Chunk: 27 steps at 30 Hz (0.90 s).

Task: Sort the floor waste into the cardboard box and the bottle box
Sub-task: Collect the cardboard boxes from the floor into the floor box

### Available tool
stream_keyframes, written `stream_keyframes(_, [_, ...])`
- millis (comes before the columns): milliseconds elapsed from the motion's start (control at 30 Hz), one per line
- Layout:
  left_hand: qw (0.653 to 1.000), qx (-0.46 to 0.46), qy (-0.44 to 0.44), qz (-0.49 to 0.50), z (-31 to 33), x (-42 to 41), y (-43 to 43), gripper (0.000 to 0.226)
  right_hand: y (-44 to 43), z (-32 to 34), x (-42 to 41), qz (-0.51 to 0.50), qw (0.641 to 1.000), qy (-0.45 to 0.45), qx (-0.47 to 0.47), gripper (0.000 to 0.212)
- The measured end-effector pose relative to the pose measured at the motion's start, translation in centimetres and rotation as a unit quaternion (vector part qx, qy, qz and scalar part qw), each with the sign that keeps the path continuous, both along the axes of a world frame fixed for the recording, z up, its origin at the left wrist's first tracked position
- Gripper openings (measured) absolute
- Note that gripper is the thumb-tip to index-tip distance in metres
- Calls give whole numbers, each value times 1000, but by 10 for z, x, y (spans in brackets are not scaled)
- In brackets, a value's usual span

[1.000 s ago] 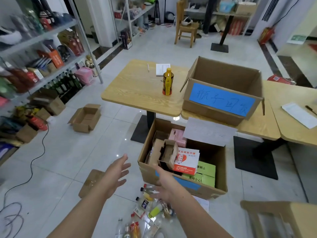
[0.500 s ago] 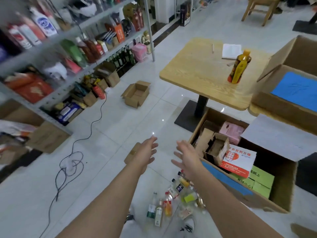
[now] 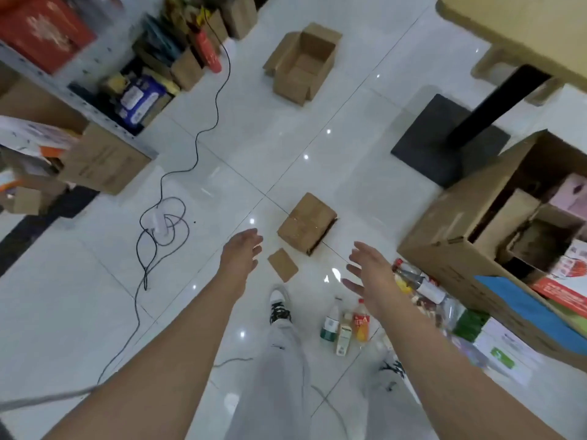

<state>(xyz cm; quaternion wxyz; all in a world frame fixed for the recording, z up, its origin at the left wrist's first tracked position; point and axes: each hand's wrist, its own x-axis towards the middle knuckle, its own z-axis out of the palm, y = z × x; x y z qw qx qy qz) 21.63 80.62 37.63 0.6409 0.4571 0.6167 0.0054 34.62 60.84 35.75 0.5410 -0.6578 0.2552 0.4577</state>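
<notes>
Head view looks steeply down at a glossy white tiled floor (image 3: 79, 312), with both bare forearms stretched forward above it. The left hand (image 3: 241, 255) hangs in the air, its fingers (image 3: 254, 240) straight and loosely together, holding nothing. The right hand (image 3: 370, 276) hovers with its fingers (image 3: 358, 249) spread apart, also holding nothing. Between and just beyond the two hands a small closed brown cardboard box (image 3: 306, 222) lies on the tiles at an angle to the tile lines. Just in front of it is a flat brown cardboard scrap (image 3: 282, 264), near the left fingertips. Below the right hand a few plastic bottles (image 3: 344, 325) are grouped side by side near a white shoe with black laces (image 3: 279, 301). More bottles and wrappers, blurred, crowd against the large open brown cardboard box with a blue label (image 3: 444, 249) on the right, which holds smaller cartons. Farther off are a small open brown carton (image 3: 303, 63), a looped black cable (image 3: 165, 223), the black bench foot (image 3: 444, 138) and stocked metal shelves (image 3: 79, 90).
</notes>
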Motion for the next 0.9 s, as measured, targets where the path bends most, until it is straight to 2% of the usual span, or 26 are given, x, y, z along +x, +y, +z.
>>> stream_keyframes(167, [998, -5, 43, -40, -145, -1, 73, 30, 55, -151, -5, -20, 998, 41, -52, 32])
stream_keyframes(300, [984, 63, 56, -157, -267, 22, 81, 26, 76, -270, 1, -16, 993, 49, -102, 10])
stream_keyframes(367, [970, 76, 68, -222, -317, 39, 76, 32, 82, -319, 7, -6, 992, 45, -115, 11])
stream_keyframes(433, [960, 67, 74, -263, -371, 56, 75, 42, 88, -365, 15, 6, 992, 39, -121, 22])
stream_keyframes(567, [931, 70, 108, -340, -458, 79, 76, 59, 93, -445, 20, -11, 991, 40, -130, 66])
stream_keyframes(733, [928, 83, 154, -329, -527, 102, 87, 70, 99, -518, 19, -39, 989, 48, -132, 91])
stream_keyframes(800, [931, 49, 157, -325, -544, 104, 87, 66, 103, -530, 17, -22, 994, 61, -90, 89])
stream_keyframes(900, [924, -21, 136, -355, -546, 101, 74, 70, 106, -519, 8, -2, 999, 37, -18, 58])
